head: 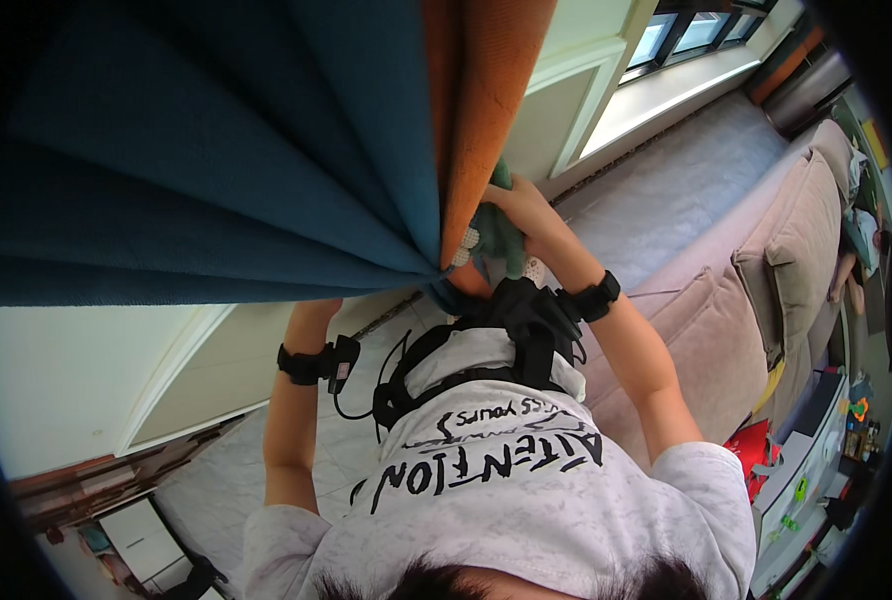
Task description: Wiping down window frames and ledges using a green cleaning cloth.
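Note:
A curtain of blue cloth (266, 150) and orange cloth (494, 97) hangs close in front of me. Its folds draw together to a narrow point near my waist. My right hand (517, 210) is at the orange edge and grips a green soft thing (502, 240), perhaps plush. White bead-like pieces (464, 249) lie beside it, against the curtain. My left hand (322, 306) is mostly hidden behind the lower edge of the blue cloth; only a part near the wrist shows, so its fingers cannot be seen. Each wrist wears a black strap.
To the right stands a pink-beige sofa (686, 337) with cushions, and part of another person (851, 270) shows beyond it. A red bag (750, 450) is near a white table. A panelled wall (566, 112) and window (678, 37) are ahead; a white cabinet (142, 540) is at lower left.

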